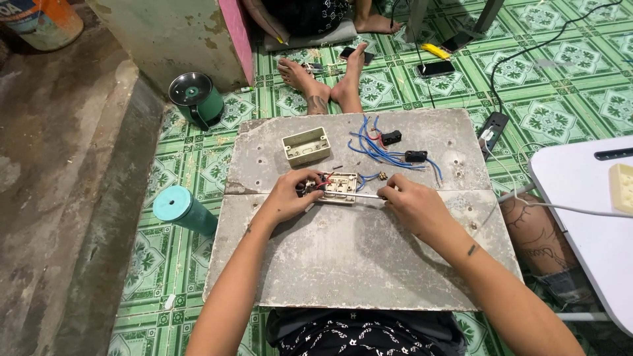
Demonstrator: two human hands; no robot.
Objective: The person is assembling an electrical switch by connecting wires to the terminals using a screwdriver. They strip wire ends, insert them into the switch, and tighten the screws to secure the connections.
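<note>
Left hand [288,196] clamped on cream switch plate [338,187] at mid grey board [356,264], right hand [410,203] pinched shut on thin screwdriver [361,195] lying against the plate's near edge, blue wires [376,148] and empty cream box [306,146] just behind on the board.

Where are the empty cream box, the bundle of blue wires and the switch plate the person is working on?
Cream box [306,146], head view, on its open hollow.
Blue wires [374,149], head view, mid-bundle.
Switch plate [339,187], head view, on its pale back, between the left hand [290,198] and right hand [412,204].
</note>
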